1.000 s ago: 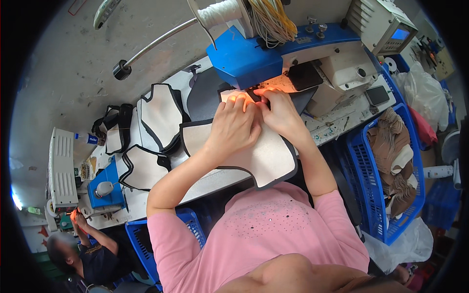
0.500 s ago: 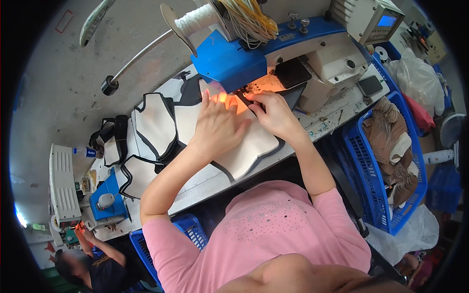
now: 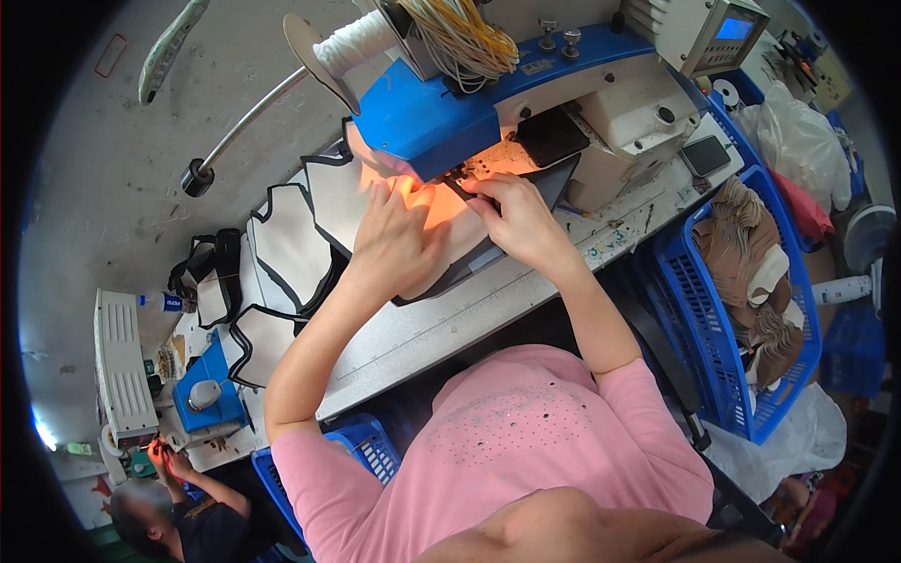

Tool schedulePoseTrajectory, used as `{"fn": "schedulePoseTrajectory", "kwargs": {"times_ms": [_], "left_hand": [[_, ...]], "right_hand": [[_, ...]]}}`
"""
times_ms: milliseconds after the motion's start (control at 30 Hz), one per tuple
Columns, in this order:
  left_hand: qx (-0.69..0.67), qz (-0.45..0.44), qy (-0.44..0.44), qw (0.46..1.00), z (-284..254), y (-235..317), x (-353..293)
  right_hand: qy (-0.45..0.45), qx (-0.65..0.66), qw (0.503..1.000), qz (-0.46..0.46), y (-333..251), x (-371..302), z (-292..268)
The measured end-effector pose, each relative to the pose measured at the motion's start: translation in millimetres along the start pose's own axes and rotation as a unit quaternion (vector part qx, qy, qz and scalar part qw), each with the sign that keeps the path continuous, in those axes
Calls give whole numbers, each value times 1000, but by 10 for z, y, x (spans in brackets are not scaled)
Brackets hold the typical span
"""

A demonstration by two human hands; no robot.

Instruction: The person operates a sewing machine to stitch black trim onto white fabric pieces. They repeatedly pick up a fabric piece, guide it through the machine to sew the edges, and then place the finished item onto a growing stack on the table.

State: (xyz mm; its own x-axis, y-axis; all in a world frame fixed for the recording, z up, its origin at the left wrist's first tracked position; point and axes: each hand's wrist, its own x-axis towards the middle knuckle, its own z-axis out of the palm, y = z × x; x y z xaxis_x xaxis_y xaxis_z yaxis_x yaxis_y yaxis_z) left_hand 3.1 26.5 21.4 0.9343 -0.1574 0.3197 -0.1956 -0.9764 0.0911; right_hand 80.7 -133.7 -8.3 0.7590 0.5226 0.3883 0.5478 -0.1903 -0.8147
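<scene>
A white, shoe-upper-like sheet piece with black edging (image 3: 333, 197) lies under the blue head of a bench machine (image 3: 427, 117), lit orange by its lamp. My left hand (image 3: 399, 235) rests flat on the piece, fingers stretched out, tips close to the machine head. Beside the working point, my right hand (image 3: 521, 220) pinches the black edge of the same piece between thumb and fingers. The machine's working point is partly hidden by my fingers and the head.
More black-edged white pieces (image 3: 291, 244) lie to the left. A blue basket (image 3: 676, 272) of brown and white pieces stands at right. A thread spool (image 3: 352, 47) is mounted above. At far left, another person (image 3: 202, 525) works by a second machine (image 3: 202, 380).
The white piece has turned and shifted away from the table's front edge, uncovering the ruler markings there. My left hand has moved slightly left with it; my right hand keeps its pinch.
</scene>
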Motion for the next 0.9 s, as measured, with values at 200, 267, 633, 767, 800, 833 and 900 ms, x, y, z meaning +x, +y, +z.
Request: {"fn": "schedulePoseTrajectory", "kwargs": {"times_ms": [200,267,633,767,800,833,900], "left_hand": [[-62,-15,-44,997,-10,-116,72],[-50,6,-30,998,-8,-176,89],[-59,16,-32,998,3,-360,152],[3,4,3,1000,75,-274,54],[-8,-11,1,1000,78,-209,47],[-19,-26,-1,999,67,-111,46],[-1,-49,-33,998,54,0,15]], "right_hand": [[-5,-16,1000,3,21,1,9],[2,-20,1000,-4,22,-1,13],[16,-1,1000,-25,81,-18,10],[18,-6,999,-34,98,-21,31],[19,-9,999,-33,96,-20,29],[19,-12,999,-32,96,-21,27],[15,-19,999,-27,94,-23,25]]}}
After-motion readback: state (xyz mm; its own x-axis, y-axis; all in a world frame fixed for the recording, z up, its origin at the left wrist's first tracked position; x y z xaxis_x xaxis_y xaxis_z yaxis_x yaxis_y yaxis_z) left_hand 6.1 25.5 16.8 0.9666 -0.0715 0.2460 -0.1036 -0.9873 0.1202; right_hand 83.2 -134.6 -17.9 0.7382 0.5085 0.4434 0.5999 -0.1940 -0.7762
